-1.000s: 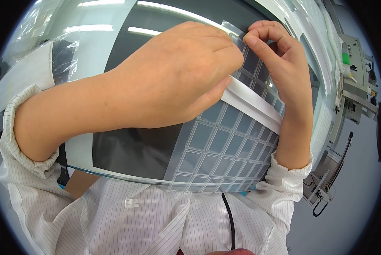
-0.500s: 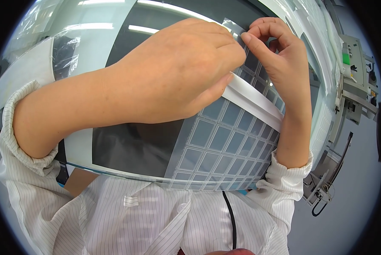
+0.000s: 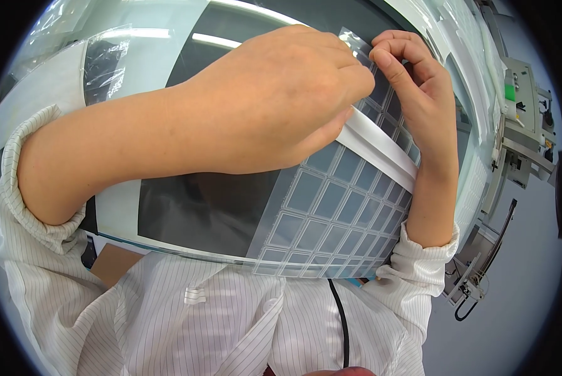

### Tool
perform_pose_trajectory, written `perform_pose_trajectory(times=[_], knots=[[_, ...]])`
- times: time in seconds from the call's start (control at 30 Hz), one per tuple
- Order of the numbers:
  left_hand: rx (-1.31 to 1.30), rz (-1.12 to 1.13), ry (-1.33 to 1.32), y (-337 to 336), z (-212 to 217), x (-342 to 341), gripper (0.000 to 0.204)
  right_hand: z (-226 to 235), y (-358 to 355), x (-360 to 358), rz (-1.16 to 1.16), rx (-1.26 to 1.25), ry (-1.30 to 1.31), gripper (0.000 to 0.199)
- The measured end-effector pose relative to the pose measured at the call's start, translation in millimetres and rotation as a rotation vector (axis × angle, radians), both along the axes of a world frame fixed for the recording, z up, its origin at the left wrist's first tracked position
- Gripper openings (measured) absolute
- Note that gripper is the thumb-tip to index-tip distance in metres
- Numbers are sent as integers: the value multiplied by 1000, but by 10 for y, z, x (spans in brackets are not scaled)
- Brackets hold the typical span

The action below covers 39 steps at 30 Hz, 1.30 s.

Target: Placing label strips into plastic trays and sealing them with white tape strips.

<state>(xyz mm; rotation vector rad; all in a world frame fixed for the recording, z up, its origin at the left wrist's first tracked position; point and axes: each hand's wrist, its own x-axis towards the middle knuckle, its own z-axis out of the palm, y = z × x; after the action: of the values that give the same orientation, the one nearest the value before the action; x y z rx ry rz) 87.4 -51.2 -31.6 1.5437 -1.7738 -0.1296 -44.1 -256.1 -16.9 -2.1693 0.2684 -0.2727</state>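
Head view: my two hands at work over a clear gridded sheet (image 3: 309,191), which serves as the landmark. The sheet, divided into rows of rectangular cells, lies on the desk (image 3: 121,207), its near end at the desk's edge. A folded white strip (image 3: 384,147) crosses the sheet obliquely; the cells on the near side of the strip look pale blue-grey, those on the far side darker. My left hand (image 3: 293,91) reaches across the sheet from its left, back upward, fingers curled inward, with the thumb tip just beside the strip's upper end. The curled fingers are hidden from above, so I cannot tell what they have hold of. My right hand (image 3: 418,72) is over the sheet's far right part, fingers bent, with thumb and forefinger tips brought close together; whether anything is pinched there I cannot tell. A scrap of clear film (image 3: 354,41) shows between my two hands, at the sheet's far end. To the left of the sheet, a black sheet (image 3: 209,210) extends under my left forearm; farther left lie a crinkled clear plastic bag (image 3: 108,66) and a white panel (image 3: 40,91). Well to the right of the sheet stands grey machinery (image 3: 524,116).
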Motion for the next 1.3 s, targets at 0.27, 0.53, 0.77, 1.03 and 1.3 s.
perform_pose_trajectory(times=[0.27, 0.53, 0.77, 1.03, 1.3], knots=[[8, 1, -5, -1, 21, 25, 15, -34, 107, 47, -78, -210, 3, 16], [-159, 21, 111, -60, -33, 7, 9, 197, 253, -25, -165, -328, -115, 14], [-44, 48, 208, 50, 87, 46, 9, 395, 622, -262, -87, -65, -53, 9], [30, 27, 253, 109, 121, -27, 7, 455, 495, -306, 8, 247, -59, 10], [0, -99, -127, 129, 79, -196, 21, 152, 348, -213, -110, -56, 42, 11]])
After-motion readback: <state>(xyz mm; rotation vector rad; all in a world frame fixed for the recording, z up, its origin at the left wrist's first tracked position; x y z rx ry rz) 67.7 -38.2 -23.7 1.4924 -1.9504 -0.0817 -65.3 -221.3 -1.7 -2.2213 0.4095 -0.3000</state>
